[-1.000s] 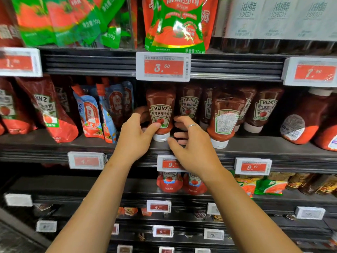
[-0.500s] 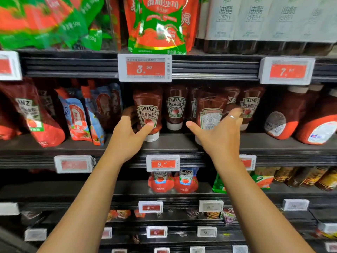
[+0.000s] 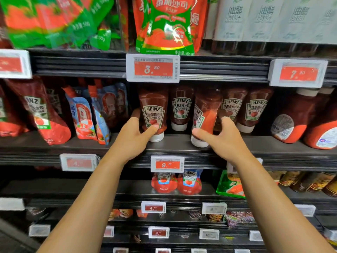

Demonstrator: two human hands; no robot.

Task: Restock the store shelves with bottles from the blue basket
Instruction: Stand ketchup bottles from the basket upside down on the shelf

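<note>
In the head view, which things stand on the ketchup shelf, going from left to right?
Red Heinz pouch → blue pouches → ketchup bottle gripped by left hand → turned bottle gripped by right hand → large ketchup bottles.

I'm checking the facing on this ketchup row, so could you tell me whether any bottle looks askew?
Yes: the ketchup bottle gripped by the right hand is turned sideways, label edge-on, and leans left, unlike its front-facing neighbours such as the one the left hand holds.
</note>
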